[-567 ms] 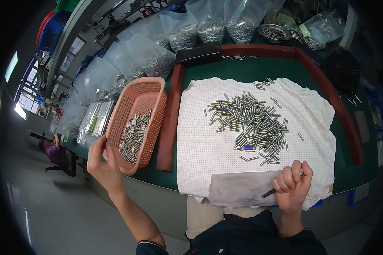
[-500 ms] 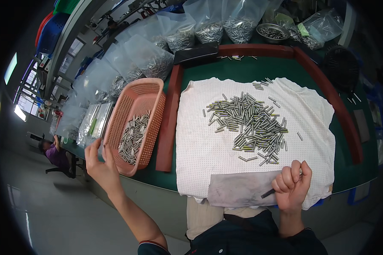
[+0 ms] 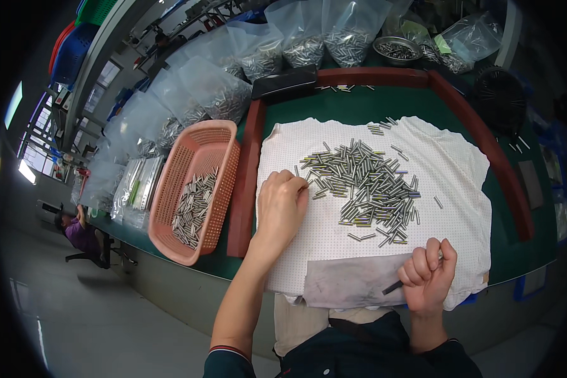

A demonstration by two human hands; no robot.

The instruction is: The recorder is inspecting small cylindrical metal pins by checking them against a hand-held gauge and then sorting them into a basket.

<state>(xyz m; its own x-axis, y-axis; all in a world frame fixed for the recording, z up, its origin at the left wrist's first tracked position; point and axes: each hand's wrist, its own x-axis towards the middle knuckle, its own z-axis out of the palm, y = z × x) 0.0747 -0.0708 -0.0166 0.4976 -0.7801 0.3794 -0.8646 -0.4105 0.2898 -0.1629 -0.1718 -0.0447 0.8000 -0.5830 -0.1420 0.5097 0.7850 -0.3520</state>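
Pins of bright metal (image 3: pixel 378 189) are heaped near the centre of the frame, on a white dotted cloth (image 3: pixel 460 170) spread over the green surface (image 3: pixel 390 101); the heap is drawn out roughly from upper left to lower right, while the single pins are turned at many angles, and a few strays are scattered around its edges.

The left hand (image 3: pixel 280 205) is placed just beside the heap's left edge, so that most of the pins lie to the right of its fingertips; its thumb and fingers are bunched close together there, but whether a pin is pinched between them cannot be told. The right hand (image 3: pixel 427 274) is set at the lower right of the frame, palm turned up and fingers curled around a slim dark tool (image 3: pixel 393 288); the tool's exposed end is pointed toward the lower left, over a stained grey cloth (image 3: pixel 349 283), and the heap lies up and to the left of it. By position, the left hand is the nearer of the two to the pins.

To the left of the white cloth, beyond a red-brown bar (image 3: pixel 241 214), a pink perforated basket (image 3: pixel 222 205) is set on a slant, with more pins lying in its lower part; clear bags (image 3: pixel 220 94) filled with metal pieces are ranged across the upper left and top of the frame.
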